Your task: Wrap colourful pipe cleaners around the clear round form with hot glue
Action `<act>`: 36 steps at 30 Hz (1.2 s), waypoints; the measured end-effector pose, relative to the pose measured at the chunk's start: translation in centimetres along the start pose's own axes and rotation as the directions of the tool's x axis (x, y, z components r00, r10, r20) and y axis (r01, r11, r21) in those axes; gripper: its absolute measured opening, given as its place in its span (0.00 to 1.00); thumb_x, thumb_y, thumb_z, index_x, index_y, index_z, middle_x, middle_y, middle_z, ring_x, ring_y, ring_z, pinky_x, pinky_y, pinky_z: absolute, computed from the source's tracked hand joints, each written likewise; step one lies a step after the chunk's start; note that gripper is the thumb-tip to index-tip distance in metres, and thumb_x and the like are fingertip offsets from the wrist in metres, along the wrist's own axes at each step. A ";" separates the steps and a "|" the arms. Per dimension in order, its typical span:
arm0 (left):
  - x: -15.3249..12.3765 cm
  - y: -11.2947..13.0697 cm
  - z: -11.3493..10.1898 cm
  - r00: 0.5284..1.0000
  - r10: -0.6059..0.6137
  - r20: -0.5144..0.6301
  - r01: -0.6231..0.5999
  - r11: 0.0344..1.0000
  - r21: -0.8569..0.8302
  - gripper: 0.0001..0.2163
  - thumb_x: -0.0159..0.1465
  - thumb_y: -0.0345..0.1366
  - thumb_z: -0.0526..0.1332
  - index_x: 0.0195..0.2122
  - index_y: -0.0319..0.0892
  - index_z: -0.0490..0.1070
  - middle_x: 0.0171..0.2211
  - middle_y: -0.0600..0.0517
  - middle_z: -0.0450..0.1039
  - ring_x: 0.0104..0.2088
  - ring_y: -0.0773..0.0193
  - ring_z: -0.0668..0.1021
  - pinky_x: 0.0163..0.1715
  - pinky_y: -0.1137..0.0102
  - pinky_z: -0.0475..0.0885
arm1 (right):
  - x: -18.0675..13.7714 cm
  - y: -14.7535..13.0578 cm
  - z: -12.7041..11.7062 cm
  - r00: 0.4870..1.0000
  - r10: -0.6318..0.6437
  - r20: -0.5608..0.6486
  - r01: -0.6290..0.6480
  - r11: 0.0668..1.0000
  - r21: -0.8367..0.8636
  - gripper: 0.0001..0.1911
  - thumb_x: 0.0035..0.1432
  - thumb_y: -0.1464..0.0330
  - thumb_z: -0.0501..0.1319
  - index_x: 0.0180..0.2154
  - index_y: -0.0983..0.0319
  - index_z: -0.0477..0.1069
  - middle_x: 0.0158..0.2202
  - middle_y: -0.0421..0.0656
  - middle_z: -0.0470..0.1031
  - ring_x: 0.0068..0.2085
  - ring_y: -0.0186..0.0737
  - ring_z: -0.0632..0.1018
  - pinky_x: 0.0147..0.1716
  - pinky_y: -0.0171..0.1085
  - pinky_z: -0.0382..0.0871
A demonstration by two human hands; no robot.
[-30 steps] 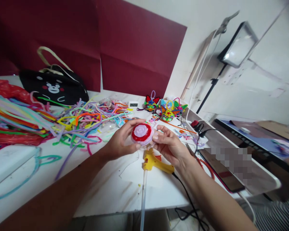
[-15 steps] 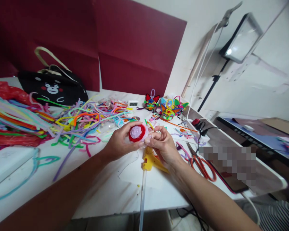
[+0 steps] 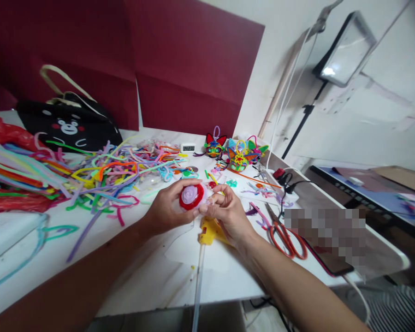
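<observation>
A round ornament of coiled pipe cleaners point(image 3: 191, 195), with a lilac spiral inside a red ring, is held above the table. Fingers and thumb of my left hand point(image 3: 168, 207) curl round its left side. At its right edge, my right hand point(image 3: 226, 214) is pinched closed; the small pale bit between its fingertips is too blurred to name. Beneath the right hand lies a yellow hot glue gun point(image 3: 206, 233), partly covered by it, with a clear glue stick point(image 3: 198, 281) running out toward the table's front edge.
Loose pipe cleaners point(image 3: 114, 173) heap on the left, before a black bag point(image 3: 69, 124). Several colourful cat-faced ornaments point(image 3: 215, 146) stand at the back near a small digital clock point(image 3: 187, 148). Orange-handled scissors point(image 3: 285, 237) and a phone point(image 3: 332, 258) lie right.
The view has shifted slightly, moving most things a little left in the picture. Both hands keep their hold at the ornament, which is turned slightly.
</observation>
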State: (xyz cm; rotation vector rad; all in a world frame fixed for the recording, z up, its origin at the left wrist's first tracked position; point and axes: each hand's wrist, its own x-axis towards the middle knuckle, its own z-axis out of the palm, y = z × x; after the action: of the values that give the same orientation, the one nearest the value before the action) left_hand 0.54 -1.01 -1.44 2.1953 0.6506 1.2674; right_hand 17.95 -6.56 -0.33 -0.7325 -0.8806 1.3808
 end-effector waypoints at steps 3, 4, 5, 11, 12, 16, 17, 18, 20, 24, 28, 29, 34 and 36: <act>-0.1 0.0 0.1 1.000 -0.015 -0.015 0.015 1.000 -0.009 0.26 0.53 0.36 0.68 0.55 0.40 0.69 0.52 0.42 0.75 0.52 0.49 0.78 0.51 0.63 0.73 | -0.1 0.2 -0.1 1.000 -0.003 0.001 0.003 1.000 -0.023 0.35 0.30 0.74 0.79 0.39 0.57 0.63 0.22 0.28 0.75 0.19 0.30 0.75 0.21 0.29 0.72; -0.2 0.1 0.2 1.000 -0.023 -0.019 0.023 1.000 -0.010 0.26 0.53 0.35 0.67 0.55 0.40 0.69 0.52 0.42 0.75 0.52 0.49 0.78 0.50 0.63 0.74 | -0.1 0.2 -0.1 1.000 -0.004 0.001 0.004 0.999 -0.035 0.36 0.30 0.74 0.79 0.40 0.57 0.63 0.22 0.28 0.75 0.20 0.29 0.75 0.22 0.29 0.71; -0.2 0.1 0.2 0.999 -0.032 -0.021 0.031 0.999 -0.010 0.26 0.53 0.35 0.68 0.54 0.40 0.69 0.51 0.43 0.76 0.52 0.50 0.78 0.50 0.64 0.74 | -0.2 0.2 -0.1 1.000 -0.005 0.000 0.005 0.999 -0.049 0.36 0.31 0.73 0.79 0.40 0.57 0.63 0.23 0.28 0.75 0.20 0.29 0.75 0.22 0.29 0.71; 0.2 0.5 0.2 0.990 -0.138 -0.022 0.136 0.987 -0.081 0.24 0.52 0.38 0.68 0.50 0.38 0.70 0.48 0.42 0.77 0.47 0.51 0.80 0.46 0.65 0.75 | -0.1 -0.4 0.1 1.000 -0.024 0.019 0.027 0.986 -0.167 0.36 0.34 0.67 0.79 0.42 0.57 0.61 0.25 0.29 0.73 0.22 0.29 0.73 0.24 0.29 0.67; 0.3 0.5 0.2 0.987 -0.162 -0.023 0.158 0.981 -0.109 0.24 0.52 0.39 0.68 0.50 0.38 0.70 0.48 0.42 0.77 0.46 0.51 0.80 0.46 0.64 0.75 | 0.0 -0.6 0.0 0.999 -0.037 0.031 0.042 0.978 -0.203 0.34 0.37 0.65 0.78 0.42 0.57 0.61 0.25 0.29 0.73 0.23 0.29 0.72 0.25 0.29 0.67; 0.5 0.3 -0.2 0.969 -0.239 -0.061 0.219 0.949 -0.228 0.26 0.52 0.41 0.69 0.50 0.37 0.69 0.49 0.41 0.76 0.50 0.49 0.78 0.49 0.61 0.74 | 0.1 -2.4 -0.9 0.986 -0.147 0.072 0.163 0.849 -0.503 0.22 0.48 0.57 0.71 0.39 0.59 0.65 0.28 0.34 0.71 0.28 0.32 0.72 0.28 0.32 0.66; 0.6 0.1 -0.3 0.965 -0.252 -0.075 0.226 0.941 -0.250 0.26 0.51 0.41 0.69 0.50 0.38 0.69 0.49 0.41 0.76 0.50 0.49 0.78 0.50 0.61 0.73 | -0.2 -2.9 -1.2 0.984 -0.140 0.109 0.177 0.759 -0.627 0.19 0.51 0.58 0.69 0.38 0.60 0.66 0.30 0.37 0.71 0.30 0.34 0.73 0.29 0.33 0.66; 0.6 0.0 -0.3 0.961 -0.261 -0.088 0.229 0.935 -0.270 0.26 0.51 0.41 0.69 0.50 0.38 0.69 0.48 0.41 0.77 0.49 0.49 0.79 0.50 0.60 0.73 | -0.6 -3.5 -1.4 0.980 -0.129 0.150 0.198 0.639 -0.744 0.15 0.54 0.59 0.67 0.37 0.60 0.67 0.32 0.39 0.72 0.32 0.35 0.74 0.30 0.34 0.66; 0.8 -0.3 -0.4 0.955 -0.274 -0.115 0.228 0.923 -0.309 0.26 0.50 0.42 0.70 0.50 0.38 0.70 0.46 0.42 0.78 0.48 0.49 0.79 0.50 0.59 0.73 | -1.7 -4.5 -1.9 0.971 -0.028 0.236 0.234 0.299 -0.925 0.08 0.58 0.64 0.63 0.39 0.61 0.70 0.37 0.43 0.75 0.37 0.40 0.76 0.35 0.38 0.68; 1.1 -0.4 -0.5 0.928 -0.326 -0.180 0.242 0.896 -0.373 0.25 0.48 0.42 0.70 0.47 0.39 0.72 0.45 0.44 0.78 0.47 0.49 0.79 0.49 0.59 0.74 | -4.3 -5.0 -2.4 0.958 0.197 0.209 0.247 -0.190 -0.950 0.13 0.58 0.68 0.61 0.46 0.63 0.73 0.46 0.50 0.76 0.46 0.50 0.77 0.45 0.45 0.69; 1.3 0.4 -0.7 0.905 -0.384 -0.183 0.290 0.871 -0.396 0.24 0.48 0.39 0.69 0.47 0.40 0.72 0.47 0.44 0.78 0.48 0.49 0.79 0.50 0.59 0.73 | -5.3 -3.7 -2.5 0.947 0.308 0.089 0.210 -0.384 -0.899 0.21 0.56 0.74 0.58 0.52 0.66 0.71 0.48 0.54 0.75 0.47 0.54 0.78 0.45 0.46 0.71; 1.3 0.6 -0.8 0.904 -0.389 -0.178 0.294 0.867 -0.402 0.24 0.47 0.39 0.69 0.47 0.40 0.71 0.47 0.44 0.78 0.48 0.49 0.79 0.51 0.59 0.73 | -5.2 -3.3 -2.4 0.949 0.308 0.065 0.195 -0.415 -0.889 0.22 0.55 0.75 0.56 0.53 0.67 0.71 0.48 0.54 0.75 0.47 0.55 0.78 0.45 0.46 0.71; 1.3 0.9 -0.8 0.916 -0.357 -0.182 0.258 0.873 -0.414 0.24 0.47 0.38 0.69 0.46 0.40 0.71 0.48 0.44 0.77 0.50 0.50 0.78 0.51 0.60 0.73 | -4.9 -1.8 -2.0 0.968 0.242 0.064 0.167 -0.435 -0.885 0.26 0.51 0.77 0.56 0.54 0.69 0.67 0.48 0.56 0.76 0.50 0.56 0.77 0.50 0.48 0.69; 1.3 0.7 -0.9 0.925 -0.334 -0.183 0.238 0.882 -0.406 0.24 0.48 0.39 0.69 0.47 0.39 0.71 0.48 0.43 0.77 0.49 0.50 0.79 0.51 0.61 0.73 | -5.0 -1.6 -2.1 0.977 0.180 0.115 0.177 -0.388 -0.904 0.26 0.49 0.78 0.56 0.52 0.69 0.66 0.48 0.56 0.76 0.50 0.55 0.76 0.51 0.47 0.68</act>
State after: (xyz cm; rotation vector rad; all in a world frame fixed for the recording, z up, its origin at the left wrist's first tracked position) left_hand 0.44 -0.56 0.26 1.5754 0.7288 1.3847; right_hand 20.62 -11.51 -0.48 -1.9376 -2.3902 0.1280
